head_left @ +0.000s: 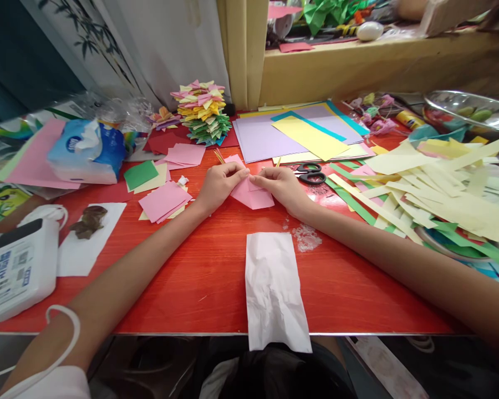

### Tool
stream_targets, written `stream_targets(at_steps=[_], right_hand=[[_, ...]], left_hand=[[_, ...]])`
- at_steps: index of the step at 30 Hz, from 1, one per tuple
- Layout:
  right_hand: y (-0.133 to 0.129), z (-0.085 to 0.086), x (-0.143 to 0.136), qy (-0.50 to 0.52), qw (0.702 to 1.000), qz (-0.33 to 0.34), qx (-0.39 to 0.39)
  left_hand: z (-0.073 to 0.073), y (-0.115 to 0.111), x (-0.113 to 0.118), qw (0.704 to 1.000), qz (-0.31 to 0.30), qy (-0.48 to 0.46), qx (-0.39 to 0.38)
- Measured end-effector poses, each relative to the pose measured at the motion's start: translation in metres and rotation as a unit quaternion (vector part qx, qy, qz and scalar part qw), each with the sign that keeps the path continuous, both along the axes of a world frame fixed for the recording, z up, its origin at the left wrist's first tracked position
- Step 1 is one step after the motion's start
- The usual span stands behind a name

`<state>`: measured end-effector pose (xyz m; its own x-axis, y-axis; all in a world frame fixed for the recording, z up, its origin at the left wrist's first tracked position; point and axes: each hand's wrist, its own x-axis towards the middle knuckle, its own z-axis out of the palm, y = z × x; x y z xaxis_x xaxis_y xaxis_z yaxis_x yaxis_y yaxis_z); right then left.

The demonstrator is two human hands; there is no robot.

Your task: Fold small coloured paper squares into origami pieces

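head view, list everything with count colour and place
table: one, red, centre
held paper: one, pink, centre
paper squares: several, pink, green, cream, centre left
folded-paper stack: one, multicoloured, back
large sheets: several, lilac, yellow, blue, back
scissors: one pair, black handles, centre right
paper strips: many, cream and green, right
bowl: one, silver, back right
tissue pack: one, blue and white, left
labelled box: one, white, near left
crumpled paper: one, white, near centre
printed curtain: one, white, back left
small clutter: uncounted, mixed, edges
left hand: one, on held paper
right hand: one, on held paper
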<state>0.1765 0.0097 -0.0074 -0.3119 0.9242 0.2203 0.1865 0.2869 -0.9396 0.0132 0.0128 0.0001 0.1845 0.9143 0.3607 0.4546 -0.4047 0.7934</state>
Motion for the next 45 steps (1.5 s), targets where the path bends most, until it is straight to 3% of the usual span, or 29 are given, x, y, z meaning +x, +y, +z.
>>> stream_targets(at_steps=[8,12,16,21,26,32,38,45], right_hand=[[0.000,0.000,-0.003,0.093,0.995,0.023,-0.035],[-0.001,0.003,-0.005,0.130,0.988,0.039,-0.073],[0.002,0.000,-0.004,0.140,0.987,0.052,-0.064],[0.007,-0.007,-0.002,0.153,0.986,0.013,-0.064],[0.007,-0.008,0.000,0.142,0.988,-0.014,-0.062],[0.007,-0.007,0.000,0.128,0.991,-0.001,-0.039],[0.005,-0.003,0.000,0.104,0.993,-0.001,-0.051],[0.005,-0.003,0.000,0.111,0.990,0.047,-0.076]], left_hand=[[0.000,0.003,-0.002,0.994,0.033,-0.100,0.008],[-0.001,0.007,-0.004,0.987,0.020,-0.157,-0.036],[0.000,0.005,-0.003,0.981,-0.002,-0.179,-0.072],[0.002,0.002,-0.001,0.981,-0.049,-0.164,-0.095],[0.001,0.003,-0.001,0.983,-0.054,-0.149,-0.094],[0.000,0.002,0.000,0.987,-0.046,-0.133,-0.075],[0.004,-0.001,0.002,0.992,0.001,-0.127,-0.013],[0.003,-0.002,0.002,0.995,-0.018,-0.103,-0.006]])
